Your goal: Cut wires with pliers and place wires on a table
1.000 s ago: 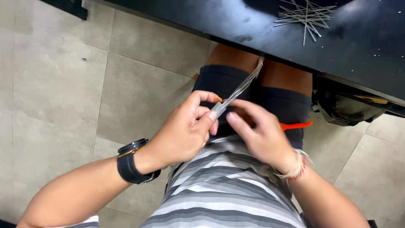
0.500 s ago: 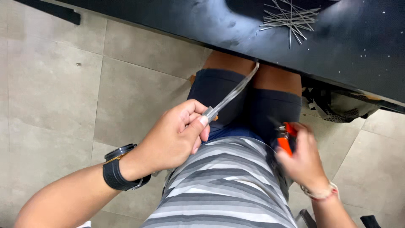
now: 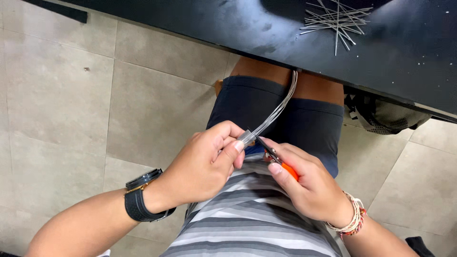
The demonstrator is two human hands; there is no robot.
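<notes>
Head view, looking down at the lap. I see the left hand (image 3: 204, 164), at centre frame, closed in a pinch on the near end of a bundle of thin grey wires (image 3: 277, 108); the thumb and forefinger clamp a short clear sleeve at the bundle's tip. From there the bundle runs up and to the right, across the dark shorts (image 3: 304, 123), and passes out of sight under the edge of the black desk (image 3: 214, 28) in the upper part of the frame.

The right hand (image 3: 312, 185), lower right of centre, is closed around small cutters with orange handles (image 3: 278, 161). The dark tip of the cutters points up-left and meets the held end of the bundle just beside the left fingertips; I cannot tell whether the blades are closed on the wire.

On the desk, upper right, lies a loose pile of cut wire pieces (image 3: 338, 16), well apart from both hands. A black wristwatch (image 3: 143, 200) sits on the left wrist; a beaded bracelet (image 3: 354, 221) on the right. Grey floor tiles (image 3: 71, 104) fill the left side.
</notes>
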